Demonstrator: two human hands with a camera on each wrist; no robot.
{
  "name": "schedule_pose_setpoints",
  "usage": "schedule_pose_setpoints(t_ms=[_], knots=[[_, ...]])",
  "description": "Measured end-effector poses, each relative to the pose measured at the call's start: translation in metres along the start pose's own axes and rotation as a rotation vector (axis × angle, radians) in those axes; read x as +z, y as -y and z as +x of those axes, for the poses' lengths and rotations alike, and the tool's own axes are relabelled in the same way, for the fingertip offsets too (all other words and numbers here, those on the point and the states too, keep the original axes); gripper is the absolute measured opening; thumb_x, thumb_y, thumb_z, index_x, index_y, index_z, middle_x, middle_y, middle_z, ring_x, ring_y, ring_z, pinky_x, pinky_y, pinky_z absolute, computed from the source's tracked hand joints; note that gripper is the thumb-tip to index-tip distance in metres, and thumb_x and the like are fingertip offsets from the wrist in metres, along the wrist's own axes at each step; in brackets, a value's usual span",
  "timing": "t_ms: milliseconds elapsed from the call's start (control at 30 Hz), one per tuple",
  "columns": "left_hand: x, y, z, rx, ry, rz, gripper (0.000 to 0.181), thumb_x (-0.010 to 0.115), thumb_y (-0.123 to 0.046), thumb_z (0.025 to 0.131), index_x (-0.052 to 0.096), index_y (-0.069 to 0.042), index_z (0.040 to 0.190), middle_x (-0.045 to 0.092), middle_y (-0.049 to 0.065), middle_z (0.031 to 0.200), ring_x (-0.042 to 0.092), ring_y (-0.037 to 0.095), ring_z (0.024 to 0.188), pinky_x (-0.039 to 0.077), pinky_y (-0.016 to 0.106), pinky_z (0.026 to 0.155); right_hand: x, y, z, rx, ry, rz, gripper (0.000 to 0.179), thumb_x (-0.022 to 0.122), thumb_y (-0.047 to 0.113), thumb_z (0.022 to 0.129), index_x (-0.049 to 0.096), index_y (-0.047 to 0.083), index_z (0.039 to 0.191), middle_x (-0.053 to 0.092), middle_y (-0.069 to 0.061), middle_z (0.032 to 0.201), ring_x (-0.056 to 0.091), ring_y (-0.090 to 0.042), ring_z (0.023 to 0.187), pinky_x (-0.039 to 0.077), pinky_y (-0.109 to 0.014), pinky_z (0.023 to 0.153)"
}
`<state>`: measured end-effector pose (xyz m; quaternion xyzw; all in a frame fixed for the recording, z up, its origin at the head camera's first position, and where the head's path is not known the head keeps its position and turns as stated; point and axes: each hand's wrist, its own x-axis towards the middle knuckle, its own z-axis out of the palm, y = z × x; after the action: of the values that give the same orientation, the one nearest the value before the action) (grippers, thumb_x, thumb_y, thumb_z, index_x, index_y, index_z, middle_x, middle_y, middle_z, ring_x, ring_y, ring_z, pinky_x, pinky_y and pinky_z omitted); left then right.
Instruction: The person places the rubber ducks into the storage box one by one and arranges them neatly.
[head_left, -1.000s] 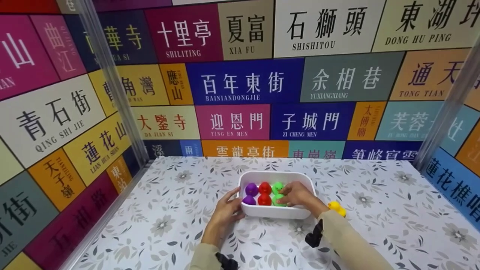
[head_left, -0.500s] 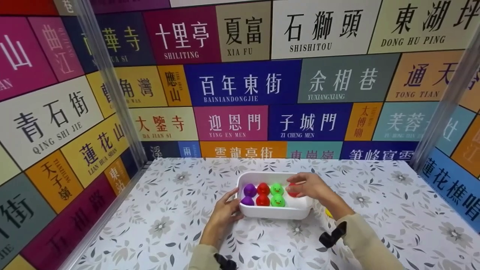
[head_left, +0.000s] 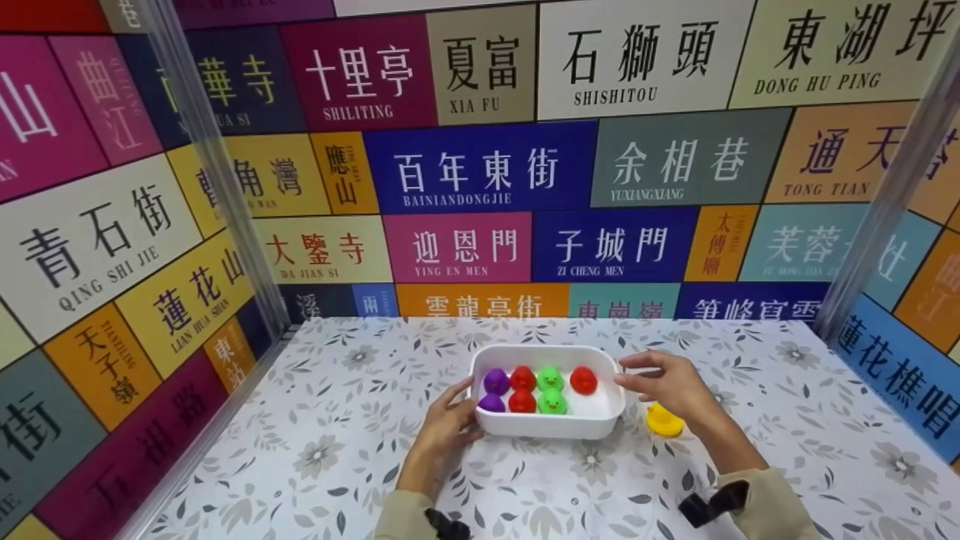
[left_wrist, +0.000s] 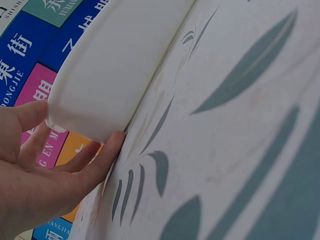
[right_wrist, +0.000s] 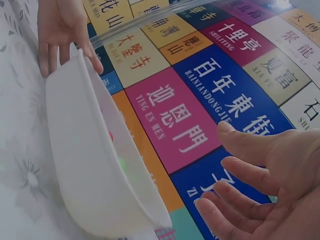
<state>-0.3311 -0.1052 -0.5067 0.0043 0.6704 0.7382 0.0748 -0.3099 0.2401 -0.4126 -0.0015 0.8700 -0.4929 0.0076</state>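
Observation:
A white plastic box [head_left: 551, 429] holds small rubber ducks: two purple ducks [head_left: 496, 381], two red ducks [head_left: 523, 379] and two green ducks [head_left: 551, 379] in pairs. Another red duck [head_left: 583, 381] sits alone toward the box's right end. My left hand [head_left: 442, 429] holds the box's left end, fingers at the rim and thumb low by the front corner. In the left wrist view its fingers [left_wrist: 107, 152] touch the end wall down to the tabletop. My right hand [head_left: 670, 384] is just beyond the right rim, fingers loosely bent with nothing in them. A yellow duck [head_left: 664, 421] lies on the table below it.
The table [head_left: 322, 480] has a white cloth with grey leaves and flowers. Walls with colourful street-name panels [head_left: 480, 165] enclose it behind and at both sides. Clear corner strips [head_left: 225, 172] run up the wall joints.
My right hand placed a red duck at the box's right end, let go, and drew back right past the rim. The left hand stayed on the box; the yellow duck shows again.

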Motion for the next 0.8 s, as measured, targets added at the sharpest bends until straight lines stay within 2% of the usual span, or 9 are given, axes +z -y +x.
schedule_pose_setpoints(t_ms=[167,400,600,800], knots=[[-0.001,0.001,0.000,-0.008,-0.001,0.000,0.052,0.053,-0.015,0.102,0.041,-0.010,0.153,0.061,0.025,0.127,0.067,0.018,0.095,0.060,0.037,0.081,-0.008,-0.018,-0.003,-0.015,-0.048,0.007,0.063,0.074,0.047,0.088,0.061,0.006,0.134,0.060,-0.020,0.139,0.067,-0.027,0.113,0.060,-0.030,0.087],[-0.001,0.002,0.000,-0.014,-0.001,-0.002,0.053,0.054,-0.017,0.102,0.040,-0.011,0.153,0.060,0.026,0.132,0.067,0.018,0.099,0.060,0.037,0.083,-0.015,-0.040,0.000,-0.016,-0.051,0.002,0.068,0.073,0.052,0.087,0.060,0.008,0.136,0.063,-0.018,0.137,0.068,-0.021,0.109,0.059,-0.029,0.089],[-0.001,0.002,0.000,-0.004,0.013,-0.016,0.054,0.053,-0.017,0.102,0.039,-0.011,0.154,0.058,0.028,0.136,0.068,0.020,0.102,0.060,0.037,0.084,-0.022,-0.057,0.001,0.038,-0.071,-0.025,0.071,0.073,0.053,0.086,0.057,0.007,0.138,0.058,-0.022,0.140,0.066,-0.027,0.113,0.058,-0.038,0.094],[-0.001,0.003,-0.001,0.012,0.026,-0.039,0.055,0.053,-0.015,0.102,0.038,-0.009,0.154,0.060,0.026,0.131,0.067,0.018,0.096,0.058,0.033,0.078,-0.026,-0.074,0.002,0.094,-0.078,-0.040,0.073,0.072,0.052,0.087,0.055,0.006,0.141,0.051,-0.024,0.146,0.062,-0.034,0.119,0.057,-0.040,0.095]])
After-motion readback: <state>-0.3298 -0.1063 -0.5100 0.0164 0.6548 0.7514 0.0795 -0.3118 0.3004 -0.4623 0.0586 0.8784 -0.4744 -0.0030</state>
